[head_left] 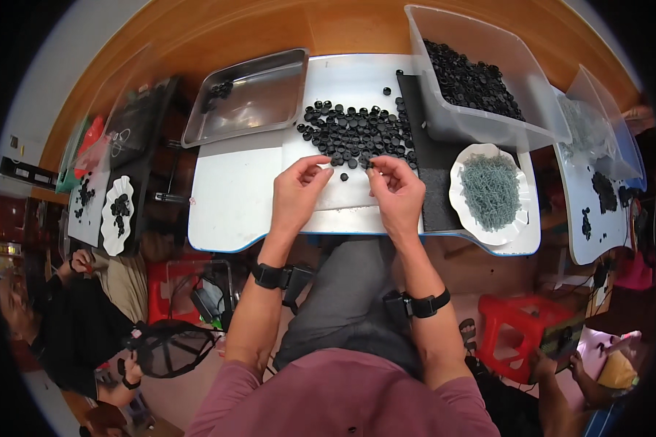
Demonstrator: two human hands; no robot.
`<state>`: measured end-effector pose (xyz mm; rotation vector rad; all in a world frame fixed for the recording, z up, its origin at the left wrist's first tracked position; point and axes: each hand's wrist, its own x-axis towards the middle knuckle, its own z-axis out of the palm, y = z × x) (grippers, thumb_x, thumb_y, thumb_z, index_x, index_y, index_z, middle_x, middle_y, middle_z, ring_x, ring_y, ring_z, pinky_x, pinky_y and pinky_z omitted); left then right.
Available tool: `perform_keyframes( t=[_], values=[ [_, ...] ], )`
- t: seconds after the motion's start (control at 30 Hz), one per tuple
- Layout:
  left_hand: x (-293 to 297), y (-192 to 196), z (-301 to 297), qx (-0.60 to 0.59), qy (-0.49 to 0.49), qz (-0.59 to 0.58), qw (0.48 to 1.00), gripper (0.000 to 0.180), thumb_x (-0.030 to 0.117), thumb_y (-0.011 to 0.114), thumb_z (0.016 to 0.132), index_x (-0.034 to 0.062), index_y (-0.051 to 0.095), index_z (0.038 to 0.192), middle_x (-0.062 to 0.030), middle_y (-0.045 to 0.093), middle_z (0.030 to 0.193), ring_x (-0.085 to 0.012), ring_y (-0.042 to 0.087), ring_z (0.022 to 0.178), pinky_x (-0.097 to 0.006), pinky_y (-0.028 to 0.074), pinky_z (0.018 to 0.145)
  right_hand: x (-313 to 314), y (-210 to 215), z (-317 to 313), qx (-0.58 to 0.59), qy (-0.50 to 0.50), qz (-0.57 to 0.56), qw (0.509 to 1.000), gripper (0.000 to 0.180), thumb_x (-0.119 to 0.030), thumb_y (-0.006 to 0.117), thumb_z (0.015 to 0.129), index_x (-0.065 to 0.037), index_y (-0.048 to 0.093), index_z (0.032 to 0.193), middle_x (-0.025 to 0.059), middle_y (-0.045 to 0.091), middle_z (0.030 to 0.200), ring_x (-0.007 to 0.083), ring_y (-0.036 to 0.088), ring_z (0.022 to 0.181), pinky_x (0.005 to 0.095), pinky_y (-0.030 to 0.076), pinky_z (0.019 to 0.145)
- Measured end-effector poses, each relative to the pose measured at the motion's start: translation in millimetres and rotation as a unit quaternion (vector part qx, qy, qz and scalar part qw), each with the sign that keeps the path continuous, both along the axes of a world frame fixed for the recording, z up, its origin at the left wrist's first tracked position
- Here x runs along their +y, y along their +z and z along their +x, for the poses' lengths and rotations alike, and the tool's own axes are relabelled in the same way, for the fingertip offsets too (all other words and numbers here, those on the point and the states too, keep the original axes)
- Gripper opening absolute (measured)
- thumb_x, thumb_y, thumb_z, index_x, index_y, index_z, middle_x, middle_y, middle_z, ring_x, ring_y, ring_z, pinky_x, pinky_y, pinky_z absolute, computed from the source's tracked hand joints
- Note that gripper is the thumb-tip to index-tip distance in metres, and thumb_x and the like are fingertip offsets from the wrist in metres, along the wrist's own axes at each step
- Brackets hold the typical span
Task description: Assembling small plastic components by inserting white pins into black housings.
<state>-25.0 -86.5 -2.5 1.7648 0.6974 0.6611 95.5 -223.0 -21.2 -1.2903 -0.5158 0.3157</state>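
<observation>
Many small black round caps lie in a loose pile on the white tabletop in front of me. My left hand is at the pile's near left edge, thumb and forefinger drawn together; anything between those tips is too small to make out. On the other side, my right hand pinches a dark piece that looks like one of the black caps. A single loose cap sits between my two hands, apart from the pile.
A metal tray with a few black pieces stands back left. Back right, a clear plastic bin of black parts rests partly on a dark mat. A white scalloped plate holds greenish-grey screws or pins. People sit on both sides.
</observation>
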Motion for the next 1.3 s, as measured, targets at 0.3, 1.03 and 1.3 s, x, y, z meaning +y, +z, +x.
perform_keyframes(
  t=[0.3, 1.03, 1.3],
  values=[
    [2, 12, 13, 0.088, -0.130, 0.275, 0.948, 0.027, 0.013, 0.078, 0.085, 0.0048, 0.075, 0.110, -0.0068, 0.062, 0.081, -0.0172, 0.057, 0.067, -0.032, 0.049, 0.066, 1, -1, 1, 0.009, 0.025, 0.009, 1.000, 0.018, 0.000, 0.072, 0.089, 0.001, 0.071, 0.107, -0.0001, 0.069, 0.089, -0.0003, 0.055, 0.069, 0.0163, 0.043, 0.060],
    [-5, -8, 6, -0.173, -0.108, -0.383, 0.901, 0.024, 0.000, 0.064, 0.097, -0.0043, 0.065, 0.121, -0.0168, 0.072, 0.110, -0.0173, 0.070, 0.091, -0.027, 0.058, 0.083, -2, 1, -2, -0.019, 0.034, 0.004, 0.999, 0.020, 0.003, 0.072, 0.089, 0.000, 0.071, 0.109, 0.0002, 0.068, 0.092, 0.0020, 0.056, 0.072, 0.0177, 0.043, 0.062],
    [-7, 6, 16, 0.030, -0.099, 0.255, 0.961, 0.020, 0.011, 0.074, 0.086, 0.0031, 0.073, 0.105, -0.0136, 0.067, 0.092, -0.0306, 0.067, 0.081, -0.039, 0.053, 0.075, -4, 2, 2, 0.006, 0.002, 0.022, 1.000, 0.020, 0.003, 0.071, 0.089, 0.001, 0.071, 0.109, 0.0001, 0.067, 0.092, 0.0031, 0.057, 0.074, 0.0185, 0.045, 0.066]
  ],
)
